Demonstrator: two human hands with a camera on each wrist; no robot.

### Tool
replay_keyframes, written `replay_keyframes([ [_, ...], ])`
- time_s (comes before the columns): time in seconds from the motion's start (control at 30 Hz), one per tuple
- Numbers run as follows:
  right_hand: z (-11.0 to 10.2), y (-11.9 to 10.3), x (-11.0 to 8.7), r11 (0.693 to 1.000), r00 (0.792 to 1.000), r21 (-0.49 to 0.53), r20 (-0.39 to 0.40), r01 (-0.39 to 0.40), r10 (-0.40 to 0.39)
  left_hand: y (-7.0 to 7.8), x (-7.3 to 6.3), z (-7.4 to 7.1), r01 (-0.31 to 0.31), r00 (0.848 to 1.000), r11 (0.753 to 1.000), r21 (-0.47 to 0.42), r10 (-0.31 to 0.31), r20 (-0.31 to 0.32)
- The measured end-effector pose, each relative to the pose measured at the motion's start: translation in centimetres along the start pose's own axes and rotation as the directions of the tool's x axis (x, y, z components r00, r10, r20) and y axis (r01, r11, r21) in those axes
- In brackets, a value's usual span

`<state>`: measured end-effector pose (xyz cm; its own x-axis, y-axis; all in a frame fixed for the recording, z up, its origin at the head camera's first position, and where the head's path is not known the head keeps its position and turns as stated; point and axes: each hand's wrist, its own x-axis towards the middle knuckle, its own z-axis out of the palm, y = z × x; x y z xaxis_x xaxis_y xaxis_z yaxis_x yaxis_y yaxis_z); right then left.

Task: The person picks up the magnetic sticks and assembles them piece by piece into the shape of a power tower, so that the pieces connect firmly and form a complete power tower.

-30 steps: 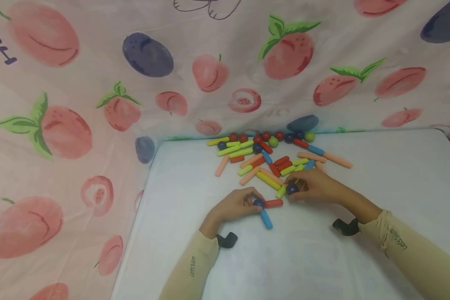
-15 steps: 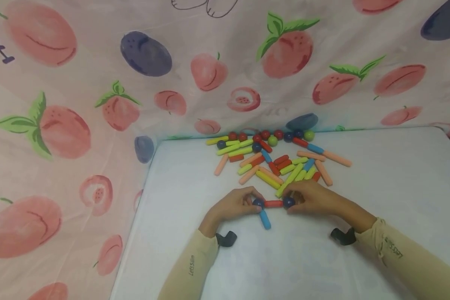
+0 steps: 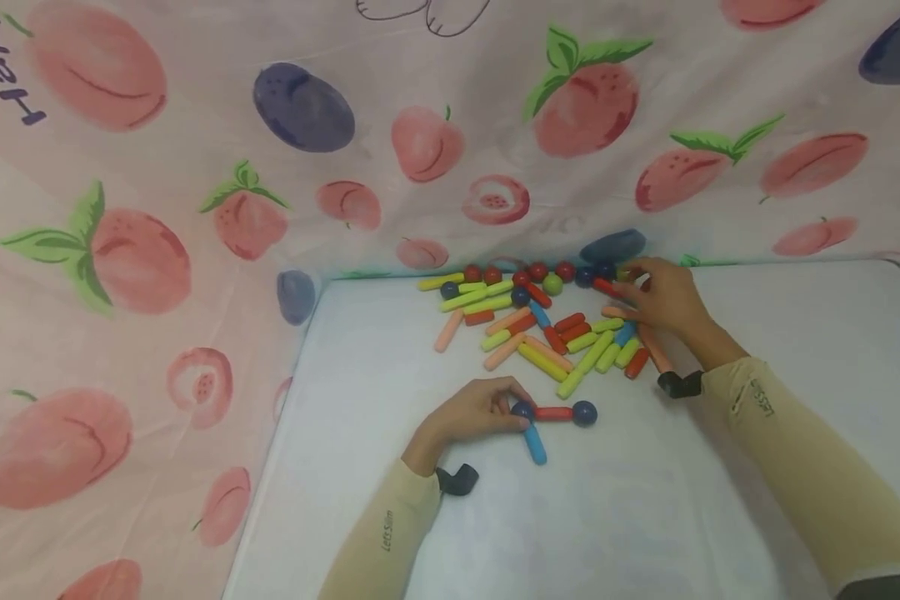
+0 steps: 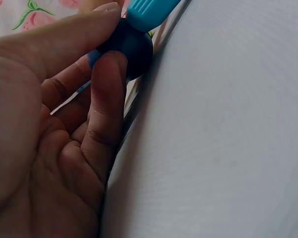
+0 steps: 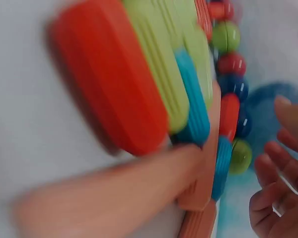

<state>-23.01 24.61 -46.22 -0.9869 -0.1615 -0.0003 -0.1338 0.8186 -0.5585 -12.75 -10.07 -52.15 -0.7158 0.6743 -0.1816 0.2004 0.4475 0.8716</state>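
Observation:
My left hand (image 3: 468,408) pinches a dark blue ball (image 4: 134,49) between thumb and fingers, low over the white table. From that ball a red stick (image 3: 552,413) runs right to a second dark blue ball (image 3: 585,413). A light blue stick (image 3: 536,445) points from the held ball toward the front. At the back right, my right hand (image 3: 671,296) reaches over the pile's edge with loosely bent fingers. In the right wrist view its fingers hold nothing, and a green ball (image 5: 241,156) lies close beside them.
A pile of coloured sticks (image 3: 543,360) spreads across the back of the table (image 3: 600,517). Red balls (image 3: 538,271), more dark blue balls (image 3: 585,277) and another green ball (image 3: 552,285) line its far side. A fruit-print cloth (image 3: 420,67) hangs behind.
My right hand brought the second dark blue ball to the red stick's free end, let it go there, then moved back and right to the pile's far corner. My left hand kept its pinch.

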Motion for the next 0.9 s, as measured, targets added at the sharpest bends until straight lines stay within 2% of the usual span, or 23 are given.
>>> replay_keyframes([
  [0.07,-0.2,0.9,1.1,1.000,1.000,-0.030,-0.012,-0.004,0.004,0.0,0.0,0.1,0.004,1.000,1.000,0.003,-0.004,-0.002],
  [0.17,-0.1,1.5,2.1,0.997,1.000,-0.083,0.030,-0.001,0.003,-0.2,0.0,0.1,0.008,1.000,1.000,-0.001,-0.008,0.000],
  [0.27,0.2,1.8,2.7,0.995,0.998,-0.100,0.056,-0.019,0.024,-0.2,0.1,0.1,0.009,1.000,1.000,-0.005,-0.009,0.003],
  [0.4,0.4,1.6,2.9,0.994,0.999,-0.103,0.041,-0.025,0.030,-0.1,0.1,0.0,0.019,1.000,1.000,-0.012,-0.019,0.005],
  [0.53,-0.1,0.7,1.4,0.997,1.000,-0.075,-0.002,0.013,-0.013,0.3,0.1,0.1,0.011,1.000,1.000,0.002,-0.011,0.002],
  [0.63,-0.4,-1.2,-0.9,0.997,0.997,-0.009,0.029,0.070,-0.070,0.6,0.1,0.1,0.021,1.000,1.000,0.010,-0.021,-0.005],
  [0.73,-0.3,-3.2,-4.0,0.983,0.977,0.039,0.112,0.181,-0.184,0.6,0.0,0.1,0.040,0.999,0.999,0.009,-0.040,-0.004],
  [0.83,0.7,-4.7,-7.0,0.948,0.927,0.099,0.201,0.302,-0.317,0.5,0.1,0.1,0.044,0.999,0.999,0.006,-0.044,-0.013],
  [0.9,1.6,-5.3,-8.8,0.929,0.891,0.150,0.268,0.337,-0.367,0.5,0.1,0.1,0.037,0.999,0.999,0.003,-0.037,-0.016],
])
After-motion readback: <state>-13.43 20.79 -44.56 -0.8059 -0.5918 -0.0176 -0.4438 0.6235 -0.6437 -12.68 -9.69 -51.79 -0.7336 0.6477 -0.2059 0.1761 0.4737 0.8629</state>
